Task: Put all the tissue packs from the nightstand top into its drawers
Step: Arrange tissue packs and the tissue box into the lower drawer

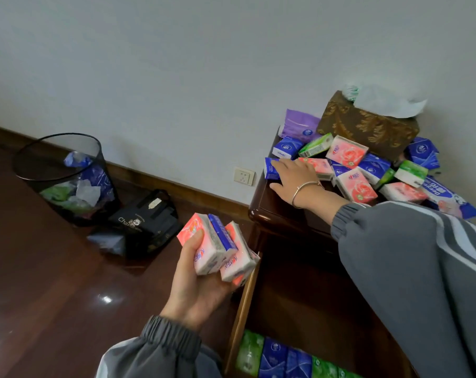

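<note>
– Pale wall, dark wood floor, and a nightstand [275,211] at right. Its top is heaped with tissue packs [351,170] in pink, blue and green, in front of a brown tissue box [368,126].
– Where are your hands?
– My left hand [196,285] grips three packs [217,246], two pink with a blue one between, over the floor just beside the open drawer [243,309]. My right hand [294,178] lies with fingers nearly straight on a blue pack [271,168] at the top's left edge, thumb spread on the wood, not closed on it.
– Anything in the drawer?
– A row of green and blue packs [275,358] at its near end.
– What could go wrong?
– I judge the left hand full. The outer pink pack sits out at my fingertips, and adding a fourth could squeeze it loose onto the floor. The blue pack is so near the edge that a push rather than a pinch would tip it off. My sleeve [395,241] hangs close to the heap and could drag packs down.
</note>
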The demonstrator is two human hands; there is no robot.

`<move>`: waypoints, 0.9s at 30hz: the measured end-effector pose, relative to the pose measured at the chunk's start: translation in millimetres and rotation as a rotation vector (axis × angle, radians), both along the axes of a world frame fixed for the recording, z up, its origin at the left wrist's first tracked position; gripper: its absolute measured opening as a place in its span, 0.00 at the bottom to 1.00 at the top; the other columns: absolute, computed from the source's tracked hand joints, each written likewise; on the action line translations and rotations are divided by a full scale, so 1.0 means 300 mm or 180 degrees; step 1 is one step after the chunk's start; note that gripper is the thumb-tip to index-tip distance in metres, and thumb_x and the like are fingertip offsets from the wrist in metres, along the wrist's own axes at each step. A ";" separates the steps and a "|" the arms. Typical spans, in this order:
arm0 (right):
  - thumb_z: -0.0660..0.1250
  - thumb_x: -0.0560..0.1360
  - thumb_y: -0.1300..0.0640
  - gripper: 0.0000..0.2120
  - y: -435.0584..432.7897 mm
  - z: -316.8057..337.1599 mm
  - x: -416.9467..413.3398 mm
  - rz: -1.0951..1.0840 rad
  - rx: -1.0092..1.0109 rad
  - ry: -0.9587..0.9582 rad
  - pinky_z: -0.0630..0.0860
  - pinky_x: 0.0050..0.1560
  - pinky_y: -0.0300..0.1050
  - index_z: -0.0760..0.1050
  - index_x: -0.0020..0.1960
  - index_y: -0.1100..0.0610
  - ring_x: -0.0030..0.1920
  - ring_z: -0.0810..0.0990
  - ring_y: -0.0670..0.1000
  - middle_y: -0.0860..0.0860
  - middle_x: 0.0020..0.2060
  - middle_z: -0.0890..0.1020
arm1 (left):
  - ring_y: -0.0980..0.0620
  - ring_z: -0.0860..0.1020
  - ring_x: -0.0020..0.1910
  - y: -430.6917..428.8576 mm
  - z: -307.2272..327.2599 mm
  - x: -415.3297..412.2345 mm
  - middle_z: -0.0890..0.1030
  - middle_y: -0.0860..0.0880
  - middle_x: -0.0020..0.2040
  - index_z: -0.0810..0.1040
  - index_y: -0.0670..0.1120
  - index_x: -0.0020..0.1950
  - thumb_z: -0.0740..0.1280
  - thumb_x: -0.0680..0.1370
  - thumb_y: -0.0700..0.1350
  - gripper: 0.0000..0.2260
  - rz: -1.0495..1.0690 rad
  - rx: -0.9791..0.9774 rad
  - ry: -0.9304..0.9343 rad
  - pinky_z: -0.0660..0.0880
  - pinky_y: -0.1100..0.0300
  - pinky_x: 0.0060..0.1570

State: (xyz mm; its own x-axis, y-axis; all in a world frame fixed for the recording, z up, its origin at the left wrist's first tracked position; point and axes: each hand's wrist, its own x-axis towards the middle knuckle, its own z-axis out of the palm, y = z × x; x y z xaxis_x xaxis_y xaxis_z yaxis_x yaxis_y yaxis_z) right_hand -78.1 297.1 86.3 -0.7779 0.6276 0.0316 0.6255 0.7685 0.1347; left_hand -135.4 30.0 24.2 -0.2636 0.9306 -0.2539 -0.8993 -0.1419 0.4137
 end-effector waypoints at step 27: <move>0.77 0.64 0.50 0.20 -0.451 -0.267 0.997 -0.2240 -0.3457 0.2199 0.74 0.34 0.33 0.71 0.49 0.55 0.38 0.80 0.44 0.50 0.42 0.81 | 0.38 0.75 0.59 -0.013 -0.134 0.347 0.76 0.38 0.61 0.72 0.42 0.70 0.67 0.71 0.58 0.31 -0.0678 -0.1493 0.0584 0.63 0.39 0.67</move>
State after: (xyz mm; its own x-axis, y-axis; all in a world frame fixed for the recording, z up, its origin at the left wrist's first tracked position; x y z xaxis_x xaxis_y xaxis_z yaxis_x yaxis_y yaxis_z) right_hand 221.0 162.0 6.1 -0.3347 0.8209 -0.4626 0.6045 -0.1896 -0.7737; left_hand -31.3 26.0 -16.0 -0.1606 0.7662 -0.6222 -0.7951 0.2731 0.5416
